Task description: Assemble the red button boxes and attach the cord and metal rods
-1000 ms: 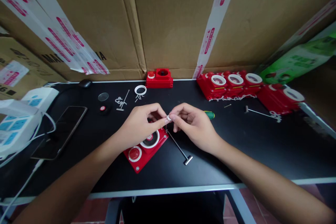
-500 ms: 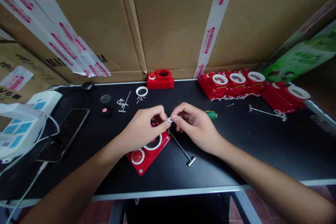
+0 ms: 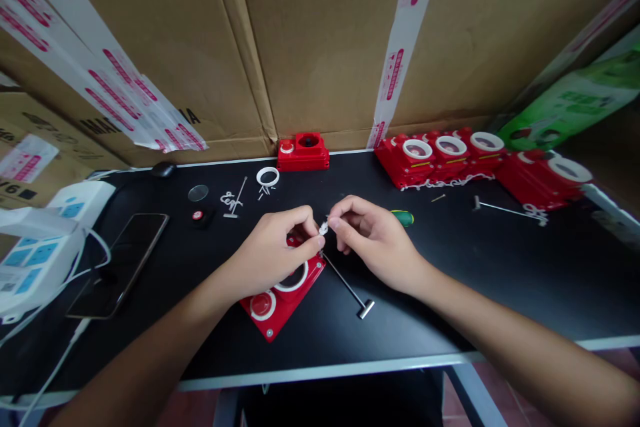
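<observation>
Over a red box (image 3: 295,295) with a white-rimmed round window and a red button, my left hand (image 3: 283,240) pinches a small bunched white cord (image 3: 324,229) between thumb and forefinger. My right hand (image 3: 370,237) is closed just to the right, its thumb and fingertip pinched at the upper end of the cord. A small metal hammer (image 3: 346,282) lies on the table below, its T-shaped head toward me and its thin handle reaching the box's corner. Part of the red box is hidden under my left hand.
Behind my hands stand another red box (image 3: 303,152) and a row of red boxes (image 3: 435,159). A white ring (image 3: 267,177), screws, another hammer (image 3: 237,199) and a glass disc (image 3: 198,193) lie left. A green screwdriver handle (image 3: 403,217) is right; a phone (image 3: 120,267) and power strip (image 3: 45,247) sit far left.
The white cord between my fingertips has turned and shows more of its bunch. My right fingertips have shifted slightly up and away from my left ones. The view has tilted a little.
</observation>
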Action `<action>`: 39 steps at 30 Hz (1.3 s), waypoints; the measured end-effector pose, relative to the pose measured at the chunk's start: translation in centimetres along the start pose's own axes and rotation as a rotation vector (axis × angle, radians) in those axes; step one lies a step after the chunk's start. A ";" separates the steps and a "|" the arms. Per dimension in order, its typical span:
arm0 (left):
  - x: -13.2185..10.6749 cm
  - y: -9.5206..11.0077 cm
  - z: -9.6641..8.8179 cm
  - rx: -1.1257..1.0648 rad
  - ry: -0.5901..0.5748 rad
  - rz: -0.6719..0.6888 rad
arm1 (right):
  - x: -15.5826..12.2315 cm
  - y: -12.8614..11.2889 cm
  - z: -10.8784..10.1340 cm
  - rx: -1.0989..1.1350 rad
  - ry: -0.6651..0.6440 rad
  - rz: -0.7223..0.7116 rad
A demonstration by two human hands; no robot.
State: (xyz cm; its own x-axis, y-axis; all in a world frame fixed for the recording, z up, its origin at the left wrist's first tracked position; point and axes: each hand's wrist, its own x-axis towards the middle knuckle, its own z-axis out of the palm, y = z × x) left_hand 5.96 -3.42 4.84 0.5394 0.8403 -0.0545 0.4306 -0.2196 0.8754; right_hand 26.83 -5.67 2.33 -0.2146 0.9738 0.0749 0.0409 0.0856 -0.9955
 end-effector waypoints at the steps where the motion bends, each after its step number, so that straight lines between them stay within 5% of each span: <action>1: 0.0 0.0 0.0 0.003 0.001 0.001 | 0.0 -0.1 0.0 0.008 -0.001 0.007; 26: 0.1 0.1 0.0 -0.108 -0.027 -0.032 | 0.2 -0.2 -0.1 0.187 -0.029 0.072; 39: 0.3 0.0 -0.3 0.063 0.014 0.129 | -0.2 -0.9 0.1 0.068 -0.035 0.100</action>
State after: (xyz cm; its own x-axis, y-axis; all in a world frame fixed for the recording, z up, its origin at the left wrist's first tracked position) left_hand 5.91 -3.07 4.94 0.5832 0.8098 0.0639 0.4027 -0.3565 0.8430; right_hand 26.75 -5.98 3.16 -0.2463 0.9688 -0.0261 -0.0025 -0.0275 -0.9996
